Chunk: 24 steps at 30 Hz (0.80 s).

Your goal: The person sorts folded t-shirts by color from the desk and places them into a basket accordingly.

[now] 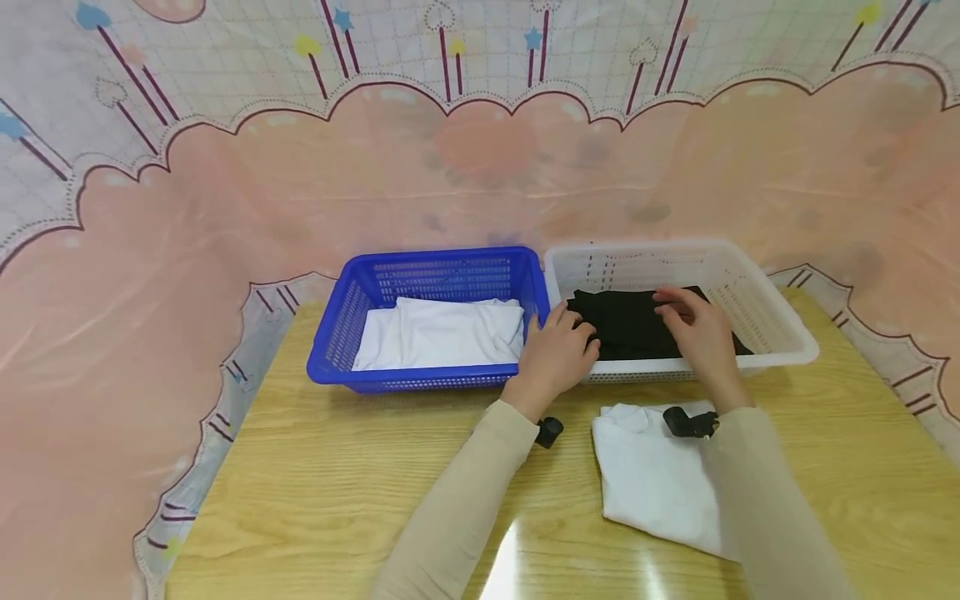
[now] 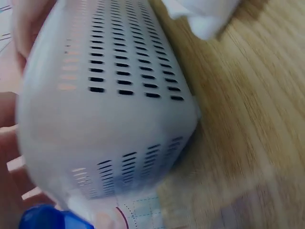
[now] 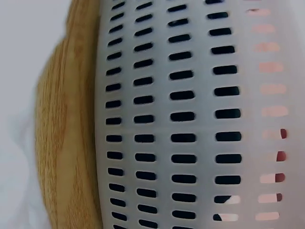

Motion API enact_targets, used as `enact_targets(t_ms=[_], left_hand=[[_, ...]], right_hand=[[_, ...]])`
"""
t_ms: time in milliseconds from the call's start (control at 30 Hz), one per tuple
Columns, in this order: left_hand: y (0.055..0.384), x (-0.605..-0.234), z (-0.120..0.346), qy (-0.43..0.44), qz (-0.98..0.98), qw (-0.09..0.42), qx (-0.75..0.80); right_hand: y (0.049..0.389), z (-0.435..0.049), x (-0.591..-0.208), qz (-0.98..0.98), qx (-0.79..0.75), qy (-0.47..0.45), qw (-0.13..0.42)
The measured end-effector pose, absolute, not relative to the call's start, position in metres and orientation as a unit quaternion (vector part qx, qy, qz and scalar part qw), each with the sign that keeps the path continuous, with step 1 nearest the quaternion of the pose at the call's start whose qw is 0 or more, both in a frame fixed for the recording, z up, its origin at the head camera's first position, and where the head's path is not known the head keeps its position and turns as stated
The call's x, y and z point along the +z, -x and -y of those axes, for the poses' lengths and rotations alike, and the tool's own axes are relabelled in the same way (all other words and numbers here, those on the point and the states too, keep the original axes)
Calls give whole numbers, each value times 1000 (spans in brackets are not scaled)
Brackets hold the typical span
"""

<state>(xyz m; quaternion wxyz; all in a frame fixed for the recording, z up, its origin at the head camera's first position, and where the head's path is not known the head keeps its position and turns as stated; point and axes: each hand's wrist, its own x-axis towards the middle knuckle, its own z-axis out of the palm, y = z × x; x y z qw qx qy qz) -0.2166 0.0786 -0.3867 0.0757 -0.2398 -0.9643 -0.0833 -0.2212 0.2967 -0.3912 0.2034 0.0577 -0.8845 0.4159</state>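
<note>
Loosely spread and empty, left hand (image 1: 553, 355) and right hand (image 1: 701, 333) reach over black cloth (image 1: 626, 323). A white basket (image 1: 793, 333) holds the cloth.

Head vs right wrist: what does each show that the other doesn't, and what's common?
Head only: the left hand and right hand reaching over the near rim of the white basket, plus the blue basket and the white cloth inside it.

Right wrist only: a close-up of the white basket's slotted outer wall, dark behind many slots; head shows just a strip under the rim.

Both: the white basket, the wooden table and the folded white cloth on it, blurred at the wrist view's left edge.
</note>
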Motion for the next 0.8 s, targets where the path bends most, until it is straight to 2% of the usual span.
enact_targets(t_ms=[233,567,800], left_hand=[[211,-381,-66,300,934,96,-169],[193,-374,-53,314,885,46,-340],[174,-376,-48,343,846,12,-409]], right_hand=[[209,-292,-382,877,452,-74,144],[183,-279,-376,842,519,-106,102],[145,-287,-374,834,537,-92,87]])
